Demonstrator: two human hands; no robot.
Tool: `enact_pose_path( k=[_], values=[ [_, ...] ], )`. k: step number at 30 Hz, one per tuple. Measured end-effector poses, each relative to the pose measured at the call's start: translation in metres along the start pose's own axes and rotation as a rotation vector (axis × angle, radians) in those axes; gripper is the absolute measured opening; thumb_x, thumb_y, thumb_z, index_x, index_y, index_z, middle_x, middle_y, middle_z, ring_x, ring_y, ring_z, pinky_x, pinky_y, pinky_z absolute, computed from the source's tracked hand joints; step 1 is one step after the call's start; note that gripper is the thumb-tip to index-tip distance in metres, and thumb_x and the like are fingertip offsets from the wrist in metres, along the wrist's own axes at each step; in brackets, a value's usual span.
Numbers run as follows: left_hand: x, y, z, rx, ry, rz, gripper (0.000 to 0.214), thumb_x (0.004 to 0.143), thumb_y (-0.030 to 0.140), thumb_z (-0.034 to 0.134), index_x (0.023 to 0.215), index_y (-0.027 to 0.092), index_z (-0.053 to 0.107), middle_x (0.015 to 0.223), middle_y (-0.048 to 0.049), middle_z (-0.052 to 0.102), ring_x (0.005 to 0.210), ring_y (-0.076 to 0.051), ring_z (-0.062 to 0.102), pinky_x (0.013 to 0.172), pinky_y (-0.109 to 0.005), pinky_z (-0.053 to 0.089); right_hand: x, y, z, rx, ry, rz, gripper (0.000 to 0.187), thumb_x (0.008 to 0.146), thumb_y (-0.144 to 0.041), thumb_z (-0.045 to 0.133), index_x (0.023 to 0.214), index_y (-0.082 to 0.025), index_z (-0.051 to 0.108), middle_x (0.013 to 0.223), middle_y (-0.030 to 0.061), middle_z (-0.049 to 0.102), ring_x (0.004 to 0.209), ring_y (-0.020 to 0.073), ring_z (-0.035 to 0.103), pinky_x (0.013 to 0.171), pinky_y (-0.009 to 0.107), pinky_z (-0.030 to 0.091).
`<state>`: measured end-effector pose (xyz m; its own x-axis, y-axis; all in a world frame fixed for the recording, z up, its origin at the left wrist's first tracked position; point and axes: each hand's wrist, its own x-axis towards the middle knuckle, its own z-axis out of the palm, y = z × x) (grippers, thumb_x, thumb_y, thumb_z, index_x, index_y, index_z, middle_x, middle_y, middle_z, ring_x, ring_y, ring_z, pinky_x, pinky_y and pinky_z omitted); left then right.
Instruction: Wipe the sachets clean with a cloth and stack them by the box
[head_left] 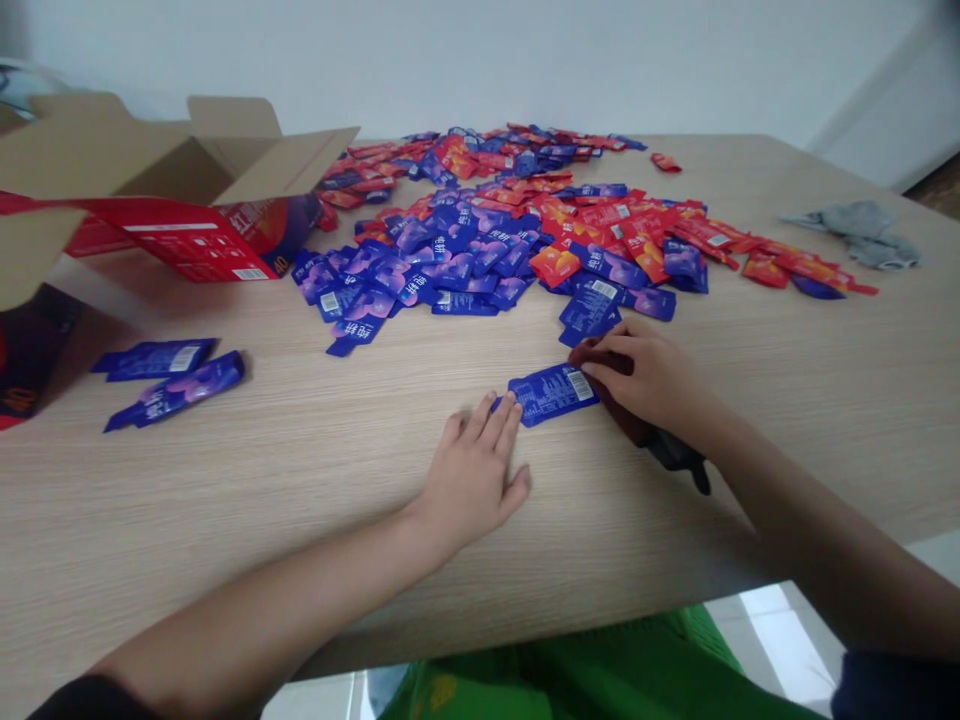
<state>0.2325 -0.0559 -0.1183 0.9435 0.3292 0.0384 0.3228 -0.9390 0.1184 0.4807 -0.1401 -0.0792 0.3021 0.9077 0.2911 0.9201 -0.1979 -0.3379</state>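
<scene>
A blue sachet lies flat on the wooden table in front of me. My left hand rests open and flat, its fingertips touching the sachet's left end. My right hand is curled, its fingertips pinching the sachet's right end by the white label. A dark object pokes out under that hand's wrist; what it is I cannot make out. Behind lies a big heap of blue sachets and red sachets.
An open cardboard box with a red carton in it stands at the back left. Two blue sachets lie apart on the left. A grey cloth sits at the far right. The table's front edge runs just below my forearms.
</scene>
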Motion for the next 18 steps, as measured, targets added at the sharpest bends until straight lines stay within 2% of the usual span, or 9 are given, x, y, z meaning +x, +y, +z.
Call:
enact_pose_path(
  k=[3,7,12,18],
  values=[
    [0.001,0.000,0.001,0.003,0.001,0.002,0.066,0.094,0.042,0.038,0.150,0.008,0.030,0.158,-0.0134,0.026,0.145,-0.032,0.026,0.104,-0.051,0.032,0.003,-0.034,0.017,0.027,0.035,-0.079,0.016,0.087,-0.033,0.059,0.095,-0.022,0.069,0.107,0.0080,0.060,0.098,0.0238,0.060,0.084,0.039,0.050],
    [0.001,0.000,0.000,0.004,-0.012,-0.003,0.065,0.094,0.043,0.037,0.148,0.007,0.034,0.155,-0.0153,0.032,0.144,-0.032,0.027,0.104,-0.052,0.032,0.000,-0.060,0.043,-0.058,-0.031,-0.163,0.020,0.092,-0.028,0.051,0.096,-0.020,0.069,0.110,0.0088,0.059,0.102,0.0240,0.056,0.082,0.037,0.049],
    [0.001,0.000,-0.001,0.001,-0.017,-0.002,0.066,0.094,0.043,0.036,0.149,0.006,0.032,0.157,-0.0145,0.029,0.145,-0.032,0.026,0.104,-0.051,0.032,-0.005,-0.051,0.045,-0.115,-0.049,-0.091,0.019,0.092,-0.031,0.053,0.097,-0.021,0.069,0.112,0.0090,0.057,0.102,0.0242,0.055,0.078,0.036,0.050],
    [0.002,0.001,-0.001,-0.005,-0.028,-0.008,0.067,0.093,0.042,0.038,0.151,0.008,0.028,0.159,-0.0130,0.024,0.145,-0.032,0.026,0.104,-0.051,0.034,-0.010,-0.025,0.037,-0.132,-0.019,0.023,0.022,0.092,-0.035,0.053,0.097,-0.022,0.070,0.111,0.0103,0.056,0.104,0.0263,0.056,0.084,0.040,0.050]
  ],
)
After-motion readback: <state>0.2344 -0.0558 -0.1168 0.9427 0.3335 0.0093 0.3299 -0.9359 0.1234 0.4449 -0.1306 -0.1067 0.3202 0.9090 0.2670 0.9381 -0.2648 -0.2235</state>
